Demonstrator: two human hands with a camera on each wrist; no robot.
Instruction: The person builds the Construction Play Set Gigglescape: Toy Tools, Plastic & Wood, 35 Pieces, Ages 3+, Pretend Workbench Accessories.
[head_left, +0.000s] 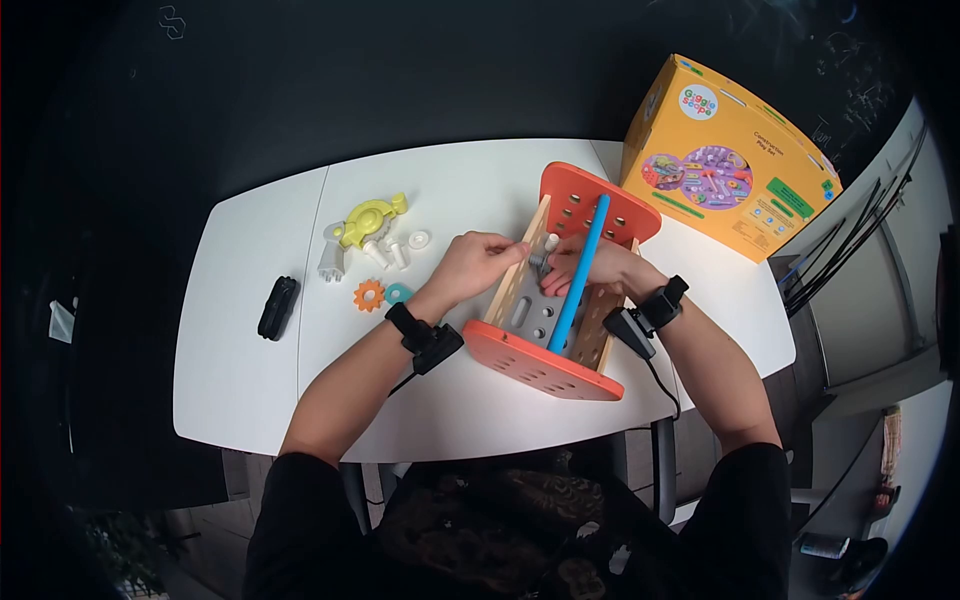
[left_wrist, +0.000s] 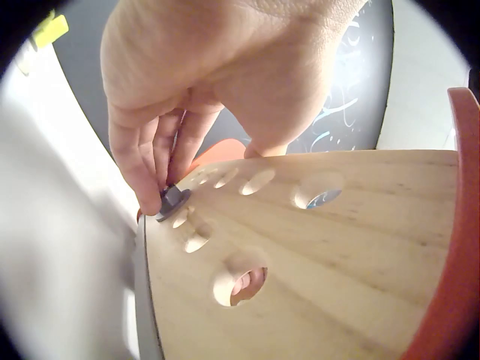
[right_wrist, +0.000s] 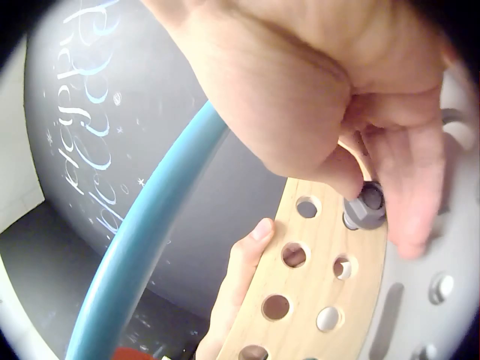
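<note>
A toy workbench stands on the table, with red end panels [head_left: 545,365], perforated wooden sides [left_wrist: 360,217] and a blue bar [head_left: 582,270] across the top. My left hand [head_left: 478,268] reaches over the left wooden side from outside. Its fingertips hold a grey bolt [left_wrist: 174,201] at a hole there, while the thumb lies along the panel's top edge. Inside the frame, my right hand [head_left: 595,265] is under the blue bar. Thumb and fingers pinch a grey hex nut [right_wrist: 367,204] against the inner face of that same wooden side.
Left of the workbench lie a yellow-green toy piece [head_left: 370,220], white screws [head_left: 398,252], an orange gear [head_left: 369,295] and a teal gear [head_left: 397,293]. A black case [head_left: 279,308] rests further left. The yellow box [head_left: 735,160] stands behind at right.
</note>
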